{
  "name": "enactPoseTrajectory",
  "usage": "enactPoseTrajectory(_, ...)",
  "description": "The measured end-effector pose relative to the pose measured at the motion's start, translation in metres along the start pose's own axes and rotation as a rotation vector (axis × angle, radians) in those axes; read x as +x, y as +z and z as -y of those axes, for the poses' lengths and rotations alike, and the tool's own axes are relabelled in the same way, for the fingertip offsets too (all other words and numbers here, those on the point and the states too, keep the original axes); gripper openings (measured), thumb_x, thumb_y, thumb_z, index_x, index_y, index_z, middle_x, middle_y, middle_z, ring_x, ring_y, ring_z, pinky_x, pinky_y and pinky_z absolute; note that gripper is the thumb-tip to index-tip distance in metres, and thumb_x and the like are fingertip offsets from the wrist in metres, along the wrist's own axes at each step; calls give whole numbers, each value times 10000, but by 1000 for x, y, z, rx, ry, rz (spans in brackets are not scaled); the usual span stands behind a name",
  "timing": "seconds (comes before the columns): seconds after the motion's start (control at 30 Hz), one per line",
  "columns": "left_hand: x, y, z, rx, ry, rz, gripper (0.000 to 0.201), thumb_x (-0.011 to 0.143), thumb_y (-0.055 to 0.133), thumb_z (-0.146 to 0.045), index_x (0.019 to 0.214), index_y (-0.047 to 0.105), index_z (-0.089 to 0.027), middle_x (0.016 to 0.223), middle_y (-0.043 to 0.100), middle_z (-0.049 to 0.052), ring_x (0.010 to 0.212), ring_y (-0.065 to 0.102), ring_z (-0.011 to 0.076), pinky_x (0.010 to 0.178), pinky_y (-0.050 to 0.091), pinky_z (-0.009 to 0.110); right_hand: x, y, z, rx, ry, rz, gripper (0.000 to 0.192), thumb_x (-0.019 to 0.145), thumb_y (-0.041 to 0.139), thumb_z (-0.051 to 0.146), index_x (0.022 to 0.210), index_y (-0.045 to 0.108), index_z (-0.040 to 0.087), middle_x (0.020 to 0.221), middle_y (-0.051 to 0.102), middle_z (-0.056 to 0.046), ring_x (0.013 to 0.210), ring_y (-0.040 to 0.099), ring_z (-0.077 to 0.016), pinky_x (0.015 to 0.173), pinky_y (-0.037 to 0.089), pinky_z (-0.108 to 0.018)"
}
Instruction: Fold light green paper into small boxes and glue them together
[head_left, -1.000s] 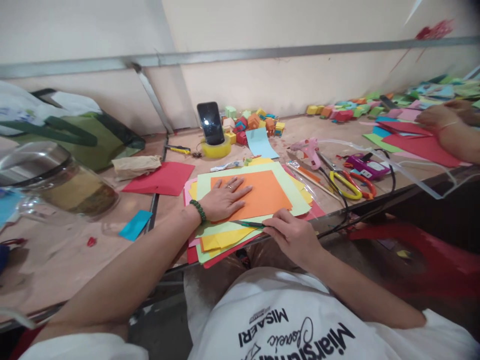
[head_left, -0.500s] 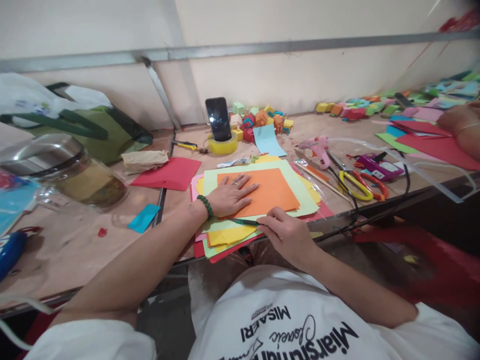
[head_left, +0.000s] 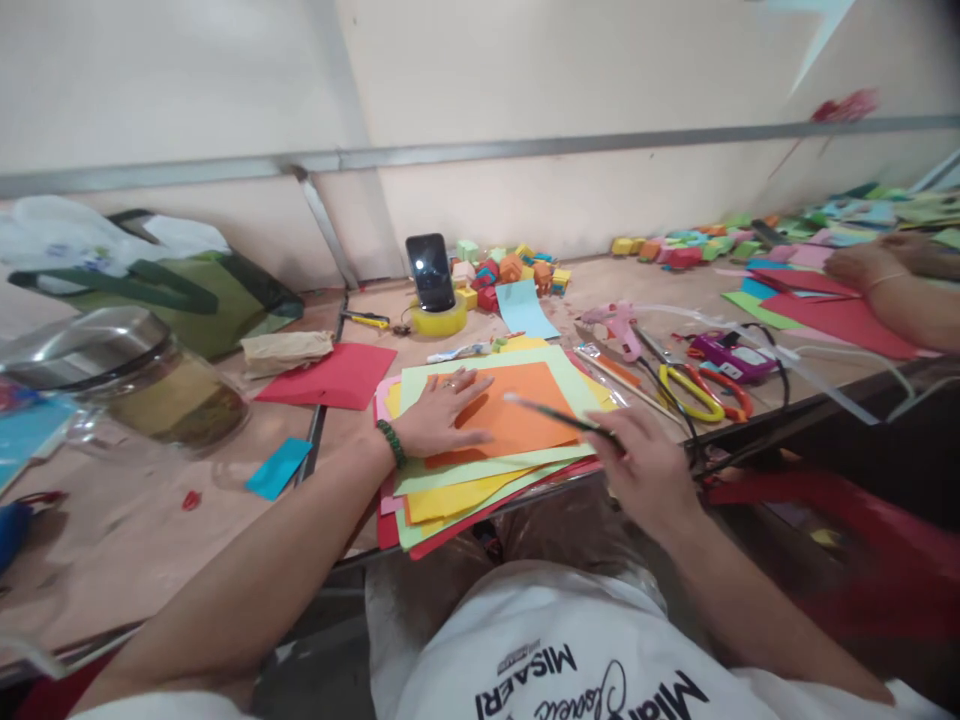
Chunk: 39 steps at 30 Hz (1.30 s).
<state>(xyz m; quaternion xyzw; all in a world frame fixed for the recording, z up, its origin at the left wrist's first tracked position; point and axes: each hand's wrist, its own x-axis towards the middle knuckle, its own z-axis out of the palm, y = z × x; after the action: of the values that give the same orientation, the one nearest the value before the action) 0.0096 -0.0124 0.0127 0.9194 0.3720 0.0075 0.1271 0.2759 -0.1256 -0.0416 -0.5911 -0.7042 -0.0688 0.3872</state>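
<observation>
My left hand (head_left: 442,415), with a green bead bracelet at the wrist, lies on a sheet of orange paper (head_left: 525,405), fingers stretched out and thumb apart. That sheet tops a stack of coloured paper, with light green paper (head_left: 420,480) and yellow paper (head_left: 457,496) showing under it. My right hand (head_left: 649,470) is closed around a thin dark pen-like tool (head_left: 551,411) with a pale tip. The tool is raised over the right part of the orange sheet and points left; motion blurs it, so its exact kind is unclear.
Scissors (head_left: 694,392), a pink glue gun (head_left: 619,328) and a purple device (head_left: 731,358) lie to the right. Behind the stack, a phone (head_left: 430,272) leans on a tape roll (head_left: 439,320). A glass jar (head_left: 176,390) stands left. Another person's hands (head_left: 862,265) rest far right.
My right hand has lifted the thin tool off the paper's near edge and moved right, its tip now pointing up-left. My left hand stays on the orange sheet, thumb spread. The view has tilted slightly.
</observation>
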Motion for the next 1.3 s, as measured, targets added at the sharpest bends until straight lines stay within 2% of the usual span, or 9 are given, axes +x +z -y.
enactPoseTrajectory(0.1, -3, -1, -9, 79, 34, -46, 971, 680, 597, -725, 1452, 356, -189, 1492, 369, 204, 1389, 289, 378, 1116, 172, 580, 20, -9, -37, -176, 91, -87, 270, 899, 437, 254, 1103, 604, 199, 993, 626, -131, 948, 607, -291, 791, 516, -429)
enactPoseTrajectory(0.2, -4, -2, -22, 95, 98, -55, 833, 711, 622, -661, 1369, 485, -169, 1387, 497, 195, 1269, 450, 356, 1082, 293, 521, 31, -10, -50, -237, 71, -61, 228, 877, 427, 208, 965, 638, 199, 897, 657, -121, 852, 624, -290, 757, 525, -451)
enactPoseTrajectory(0.33, -5, -3, -26, 103, 135, -42, 644, 815, 549, -583, 1296, 565, -156, 1326, 552, 183, 1181, 523, 333, 1008, 407, 465, 35, -13, -28, -169, -136, -8, 220, 876, 471, 217, 997, 655, 222, 1018, 677, -106, 977, 616, -272, 848, 525, -459)
enactPoseTrajectory(0.47, -3, 1, -19, 117, 160, -41, 590, 852, 520, -538, 1301, 564, -158, 1346, 540, 179, 1198, 522, 322, 1016, 410, 446, 40, -13, -5, 9, -362, 190, 336, 843, 457, 101, 1090, 644, 231, 1190, 640, -88, 1140, 566, -224, 919, 517, -412)
enactPoseTrajectory(0.67, -1, 2, -13, 40, 188, -120, 530, 857, 508, -564, 1207, 636, -187, 1255, 614, 150, 1145, 555, 292, 1004, 400, 432, 50, 1, -13, 252, -301, 344, 210, 930, 483, 223, 887, 685, 194, 1065, 695, -98, 1057, 611, -202, 903, 510, -390)
enactPoseTrajectory(0.83, -6, 0, -24, -114, 91, -190, 482, 798, 592, -572, 1047, 721, -179, 1002, 688, 117, 891, 627, 231, 773, 465, 312, 63, -10, 4, 380, -86, 495, 180, 895, 535, 294, 845, 664, 178, 801, 709, -39, 718, 633, -155, 663, 473, -268)
enactPoseTrajectory(1.03, -10, -1, -43, -232, -83, -154, 305, 841, 512, -295, 595, 644, -172, 662, 624, 29, 628, 545, 137, 586, 366, 258, 93, 1, 9, 463, 5, 616, 309, 829, 571, 445, 881, 622, 144, 735, 608, -6, 676, 522, -131, 620, 398, -239)
enactPoseTrajectory(1.13, -9, -4, -36, -399, -245, -29, 309, 754, 585, -341, 499, 530, -175, 520, 569, -6, 518, 511, 120, 504, 335, 241, 113, 13, -1, 411, -55, 763, 435, 709, 683, 490, 957, 611, 141, 723, 542, 27, 666, 469, -118, 591, 358, -227)
enactPoseTrajectory(1.3, -6, -7, -17, -666, -339, 168, 342, 640, 686, -415, 480, 502, -175, 440, 552, -23, 431, 508, 109, 438, 341, 218, 140, 22, 4, 208, -110, 952, 416, 724, 631, 587, 733, 599, 172, 658, 519, 33, 611, 450, -114, 541, 313, -232)
